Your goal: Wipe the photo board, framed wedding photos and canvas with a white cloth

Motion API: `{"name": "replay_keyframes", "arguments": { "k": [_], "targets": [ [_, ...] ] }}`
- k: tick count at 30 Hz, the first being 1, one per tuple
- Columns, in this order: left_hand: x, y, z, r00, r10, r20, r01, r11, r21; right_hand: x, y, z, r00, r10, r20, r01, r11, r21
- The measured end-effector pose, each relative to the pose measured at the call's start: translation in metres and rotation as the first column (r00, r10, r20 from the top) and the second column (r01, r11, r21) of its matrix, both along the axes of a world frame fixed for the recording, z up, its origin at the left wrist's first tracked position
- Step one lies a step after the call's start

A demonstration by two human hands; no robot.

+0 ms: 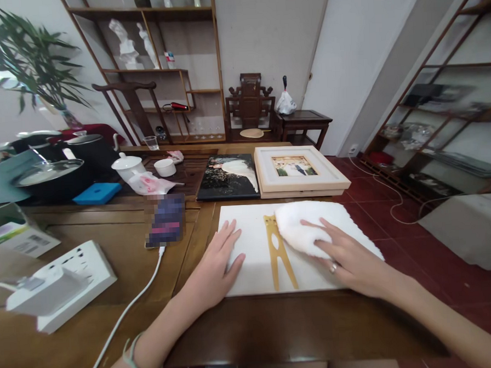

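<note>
A flat white board [252,279] lies near the table's front edge, with a tan, long-legged animal-like figure [277,253] on it; I cannot tell whether the figure is printed or a separate piece. My left hand [216,262] rests on the board's left side, fingers stretched out and holding nothing. Over the right part of the board lies a fluffy white cloth [295,222]. My right hand [343,255], with a ring on one finger, presses on this cloth and grips it, its fingers partly sunk in the pile.
Behind the board lie a dark picture [228,176] and a light-framed photo [335,176]. On the left are a phone [165,221] on a white cable [132,300], a power strip [77,280], a blue box [97,193], a lidded white cup [127,167] and a black pot [51,180].
</note>
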State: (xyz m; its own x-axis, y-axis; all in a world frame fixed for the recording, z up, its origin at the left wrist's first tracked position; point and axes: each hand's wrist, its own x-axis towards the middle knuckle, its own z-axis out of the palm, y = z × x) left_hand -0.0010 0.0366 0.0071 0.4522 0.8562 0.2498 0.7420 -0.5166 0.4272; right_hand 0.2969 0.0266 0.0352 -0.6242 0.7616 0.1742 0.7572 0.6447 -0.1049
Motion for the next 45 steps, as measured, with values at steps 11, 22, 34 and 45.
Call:
{"name": "replay_keyframes", "arguments": {
  "k": [11,22,34,45],
  "targets": [
    [-0.001,0.001,0.003,1.000,-0.024,-0.010,0.023,0.998,-0.050,-0.007,0.044,-0.006,0.999,0.052,-0.001,-0.051,0.997,0.057],
    [0.000,0.004,-0.003,0.999,0.007,-0.052,-0.010,0.998,-0.061,-0.005,-0.065,0.024,0.982,0.176,0.075,-0.155,0.962,-0.225],
    [-0.006,0.008,-0.001,0.998,-0.049,-0.045,0.045,0.995,-0.086,-0.005,0.035,0.011,0.995,-0.059,-0.075,0.043,0.980,-0.195],
    [-0.003,0.008,0.000,0.997,-0.001,-0.075,-0.005,0.996,-0.088,-0.009,-0.037,0.022,0.999,0.029,0.021,-0.023,0.971,-0.237]
  ]
}}
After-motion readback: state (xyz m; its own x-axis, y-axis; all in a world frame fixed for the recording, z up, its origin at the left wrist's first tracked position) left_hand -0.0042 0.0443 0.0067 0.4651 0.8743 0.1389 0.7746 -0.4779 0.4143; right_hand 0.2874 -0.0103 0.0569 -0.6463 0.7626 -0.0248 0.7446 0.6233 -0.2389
